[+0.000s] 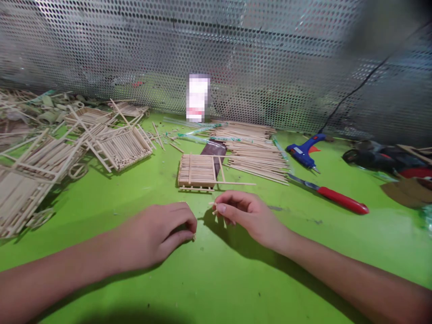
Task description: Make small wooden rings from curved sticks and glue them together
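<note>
You have a bright green, smooth tabletop (216,283) below a grey perforated metal screen (141,49). At left, pale wooden stick-built frames (124,148) lie in a jumbled group. Right of centre lies a spread of thin pale wooden sticks (253,153); before its left end sits a small rectangular slatted stick model (197,170), flat, one long stick reaching rightward. Well right are a red-handled knife (342,199) and, beyond it, a blue glue gun (303,150). Your right hand (245,213), near the model's front, is narrowed, pinching short pale stick pieces (214,207). Your left hand (168,231) is also narrowed, fingertips together at a tiny pale piece (194,237), its shape too small to tell.
</note>
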Action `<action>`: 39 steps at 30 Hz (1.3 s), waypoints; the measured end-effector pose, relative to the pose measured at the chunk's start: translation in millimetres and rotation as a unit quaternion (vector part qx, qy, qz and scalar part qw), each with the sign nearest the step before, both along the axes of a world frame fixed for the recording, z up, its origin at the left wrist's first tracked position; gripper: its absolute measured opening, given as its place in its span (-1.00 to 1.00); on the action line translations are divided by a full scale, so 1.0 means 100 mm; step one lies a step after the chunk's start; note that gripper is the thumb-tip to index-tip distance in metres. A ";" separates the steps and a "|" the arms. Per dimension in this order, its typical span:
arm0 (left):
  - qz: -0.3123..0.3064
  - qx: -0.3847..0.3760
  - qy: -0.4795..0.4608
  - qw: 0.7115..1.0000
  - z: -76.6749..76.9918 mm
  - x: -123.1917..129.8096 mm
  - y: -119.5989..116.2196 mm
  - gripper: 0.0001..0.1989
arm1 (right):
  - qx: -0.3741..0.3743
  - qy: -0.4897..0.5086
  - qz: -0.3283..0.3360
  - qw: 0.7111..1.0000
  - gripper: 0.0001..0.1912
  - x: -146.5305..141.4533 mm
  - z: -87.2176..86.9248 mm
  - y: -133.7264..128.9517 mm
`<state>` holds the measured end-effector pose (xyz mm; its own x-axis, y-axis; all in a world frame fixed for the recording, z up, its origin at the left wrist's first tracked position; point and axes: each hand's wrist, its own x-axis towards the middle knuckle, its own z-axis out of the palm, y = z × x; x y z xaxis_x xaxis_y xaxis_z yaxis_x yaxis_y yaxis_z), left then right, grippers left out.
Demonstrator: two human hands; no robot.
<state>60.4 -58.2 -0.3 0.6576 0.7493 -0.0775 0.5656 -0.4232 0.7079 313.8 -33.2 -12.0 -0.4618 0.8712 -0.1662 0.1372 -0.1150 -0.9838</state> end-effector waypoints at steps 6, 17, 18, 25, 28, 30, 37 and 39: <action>0.164 -0.251 -0.099 0.949 0.06 0.03 0.05 -0.65 | -0.025 0.013 -0.026 0.999 -0.64 -0.02 0.02 0.02; 0.261 -0.396 -0.282 0.834 -0.03 0.04 0.17 -0.56 | -0.057 0.044 -0.012 0.997 -0.64 -0.06 0.07 -0.01; 0.264 -0.393 -0.285 0.833 -0.02 0.06 0.17 -0.55 | -0.055 0.046 -0.009 0.997 -0.65 -0.07 0.07 -0.02; 0.272 -0.373 -0.273 0.844 0.02 0.09 0.16 -0.56 | -0.035 0.030 0.019 0.999 -0.69 -0.09 0.05 -0.03; 0.264 -0.377 -0.275 0.844 0.03 0.09 0.16 -0.60 | -0.030 0.029 0.022 0.999 -0.72 -0.09 0.04 -0.03; 0.263 -0.379 -0.276 0.843 0.05 0.11 0.17 -0.61 | -0.029 0.029 0.021 0.999 -0.73 -0.09 0.04 -0.03; 0.264 -0.374 -0.265 0.849 0.07 0.14 0.17 -0.58 | -0.031 0.022 0.016 0.999 -0.69 -0.10 0.06 -0.04; 0.265 -0.374 -0.261 0.849 0.07 0.13 0.17 -0.58 | -0.035 0.028 0.018 0.999 -0.69 -0.10 0.06 -0.04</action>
<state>73.4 -41.2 6.3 0.3338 0.8203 -0.4645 0.0622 0.4725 0.8791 303.4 -36.8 -5.7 -0.5020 0.8414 -0.1999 0.0879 -0.1803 -0.9797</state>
